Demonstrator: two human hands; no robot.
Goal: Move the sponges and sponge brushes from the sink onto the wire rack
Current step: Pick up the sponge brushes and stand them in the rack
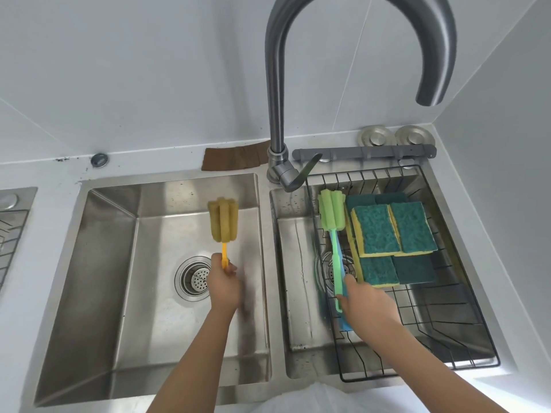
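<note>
My left hand (224,284) grips the orange handle of a yellow sponge brush (223,219), held upright above the left sink basin (98,263). My right hand (365,299) is closed on the handle of a green sponge brush (331,214), whose foam head lies on the left side of the black wire rack (465,320) over the right basin. A blue handle shows just beneath the green one. Several green-and-yellow sponges (393,234) lie stacked on the rack to the right of the green brush.
A tall curved faucet (277,99) stands between the two basins, its spout overhead at the right. The left basin has a round drain strainer (193,277). A grey hook rail (363,152) and two round metal stoppers (393,137) sit behind the rack.
</note>
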